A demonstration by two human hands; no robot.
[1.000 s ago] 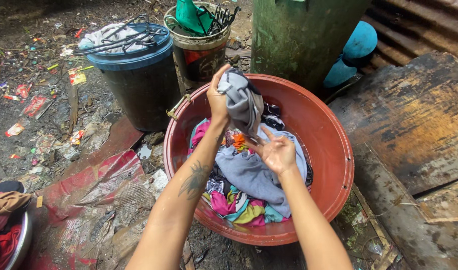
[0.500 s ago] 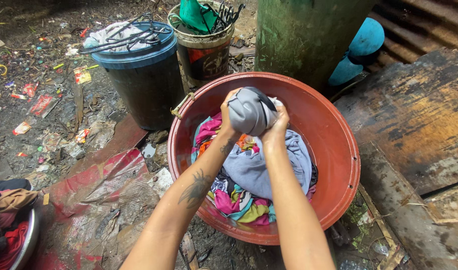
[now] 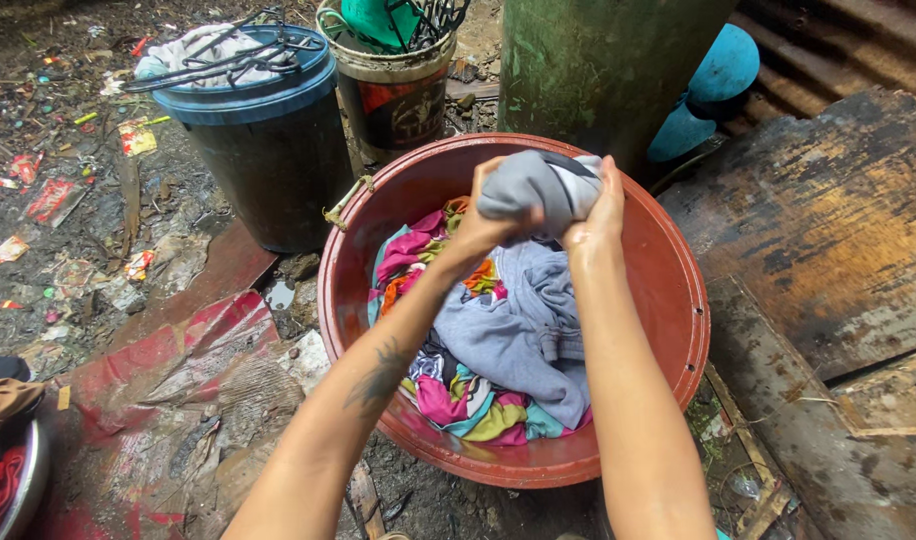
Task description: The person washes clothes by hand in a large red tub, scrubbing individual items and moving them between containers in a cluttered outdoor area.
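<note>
Both forearms reach up from the lower edge of the frame and meet just above centre, over the far half of a red plastic basin. The left hand and right hand are closed tight on a bunched grey garment, which bulges out above and between the fingers, lifted clear of the wet clothes pile in the basin. A dark bucket stands at upper left.
</note>
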